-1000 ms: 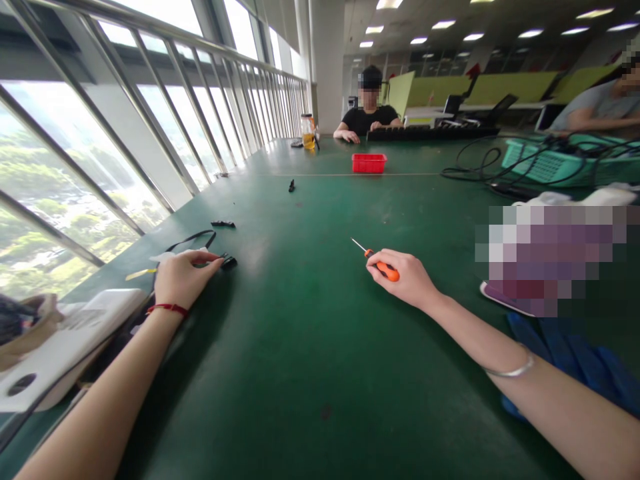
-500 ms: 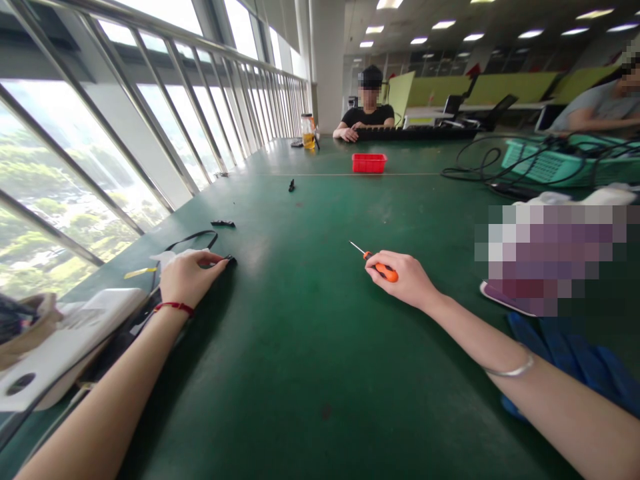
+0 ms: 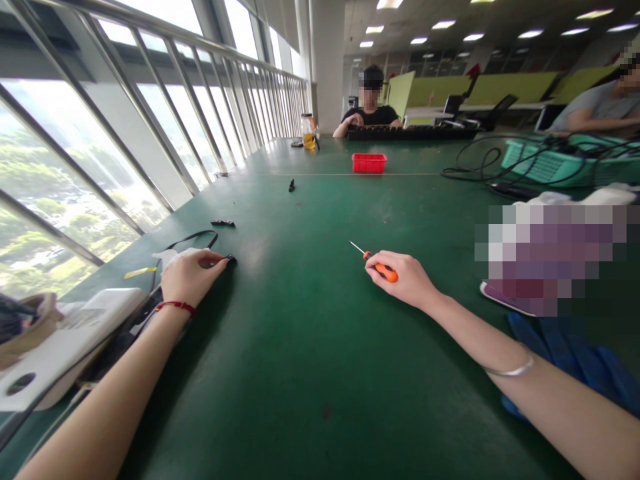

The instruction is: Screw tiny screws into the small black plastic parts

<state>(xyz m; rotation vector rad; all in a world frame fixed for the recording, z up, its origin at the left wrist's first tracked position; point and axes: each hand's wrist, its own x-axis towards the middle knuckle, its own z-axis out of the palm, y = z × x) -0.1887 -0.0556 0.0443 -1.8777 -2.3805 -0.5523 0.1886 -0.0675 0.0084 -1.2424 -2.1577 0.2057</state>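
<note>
My right hand rests on the green table, fingers closed around an orange-handled screwdriver whose thin metal tip points up and to the left. At the table's left side, my left hand lies with its fingers curled over a small black part, beside a black cable loop and a white sheet. A red string circles my left wrist and a silver bangle my right forearm.
A red tray stands mid-table. Small black pieces lie to the left. A white device sits at the near left, blue cloth at the near right, cables and a teal basket far right. Two people sit at the far end.
My left hand has slid a little to the right over the black part. The person at the far end has raised a hand. My right hand has stayed put.
</note>
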